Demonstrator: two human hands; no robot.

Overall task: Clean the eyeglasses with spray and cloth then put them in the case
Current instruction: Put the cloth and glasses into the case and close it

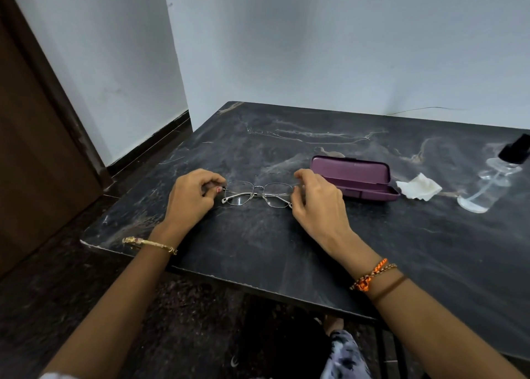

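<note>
Thin silver-framed eyeglasses (258,194) lie with arms folded on the dark marble table (286,235). My left hand (192,197) pinches the frame's left end between curled fingers and thumb. My right hand (315,203) pinches the right end the same way. Just right of my right hand sits a purple glasses case (355,179), its lid open. A crumpled white cloth (419,189) lies to the right of the case. Further right stands a clear spray bottle (487,186) with a black top.
The table stands against a white wall (344,48) at the back. Its near edge and left corner (86,242) drop to a dark floor. A brown door (34,149) is at the left. My knee shows below the table edge.
</note>
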